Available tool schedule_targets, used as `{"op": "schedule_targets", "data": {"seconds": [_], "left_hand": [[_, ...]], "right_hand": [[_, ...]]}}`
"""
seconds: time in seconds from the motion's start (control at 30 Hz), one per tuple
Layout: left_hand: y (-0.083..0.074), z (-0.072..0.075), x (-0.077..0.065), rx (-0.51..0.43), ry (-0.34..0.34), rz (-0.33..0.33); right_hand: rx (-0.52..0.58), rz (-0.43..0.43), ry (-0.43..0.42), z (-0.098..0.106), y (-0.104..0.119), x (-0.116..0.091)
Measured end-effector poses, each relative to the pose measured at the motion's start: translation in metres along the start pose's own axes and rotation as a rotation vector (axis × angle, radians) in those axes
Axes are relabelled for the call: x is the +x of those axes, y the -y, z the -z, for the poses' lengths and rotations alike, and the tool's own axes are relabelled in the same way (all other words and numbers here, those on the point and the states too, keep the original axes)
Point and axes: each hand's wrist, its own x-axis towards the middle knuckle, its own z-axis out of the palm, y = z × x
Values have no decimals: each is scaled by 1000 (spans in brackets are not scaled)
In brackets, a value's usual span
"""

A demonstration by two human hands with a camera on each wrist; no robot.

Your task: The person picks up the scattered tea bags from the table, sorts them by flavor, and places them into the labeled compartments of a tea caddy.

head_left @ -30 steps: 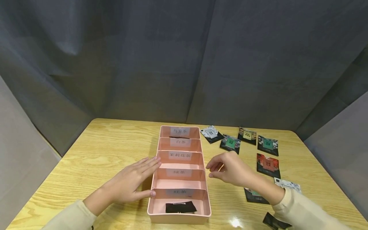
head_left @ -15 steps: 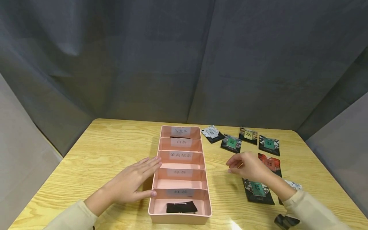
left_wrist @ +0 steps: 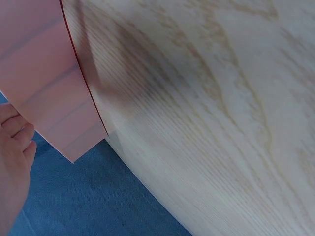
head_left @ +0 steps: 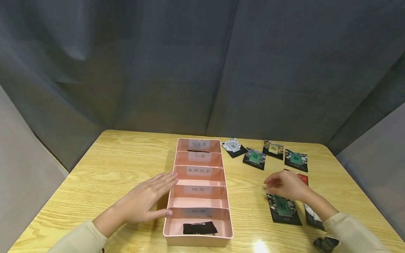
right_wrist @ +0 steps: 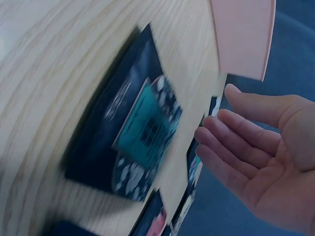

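Observation:
A pink box (head_left: 198, 241) with labelled compartments stands lengthwise on the table. The left hand (head_left: 148, 196) lies along its left side, straight fingertips on the rim and the thumb at the front compartment. In that compartment lies a black packet (head_left: 200, 228); a dark edge of another shows in the rearmost one. To the right of the box, the right hand (head_left: 286, 184) hovers with loosely bent fingers holding nothing. Just below it is a black tea sachet with a green label (head_left: 284, 209), seen large as a sachet (right_wrist: 142, 128) in the right wrist view. A red sachet (head_left: 302, 178) is partly hidden behind this hand.
Behind the right hand lie sachets with white (head_left: 234, 147), green (head_left: 254, 158), yellow (head_left: 273, 149) and teal (head_left: 295, 160) labels. A white-and-black sachet (head_left: 313, 218) and a crumpled black one (head_left: 326, 243) lie near the right sleeve. Dark curtain (head_left: 177, 70) hangs behind the table.
The right hand has moved rightward from beside the box to above the green-labelled sachet, uncovering that sachet and covering more of the red one. The left hand has stayed on the box.

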Motion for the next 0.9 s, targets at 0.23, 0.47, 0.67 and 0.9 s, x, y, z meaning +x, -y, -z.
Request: {"op": "schedule_targets", "data": {"seconds": [0.23,0.47,0.67,0.9], "left_hand": [[0,0,0,-2,6,6],[0,0,0,-9,12,12],[0,2,1,-11,18,9],[0,1,0,4,6,2]], "right_hand": [[-1,35,56,-1,-17,-4],[-19,51,114,2,-32,-8],[-27,50,149,4,-39,-10],[-30,25,199,8,-43,-12]]}}
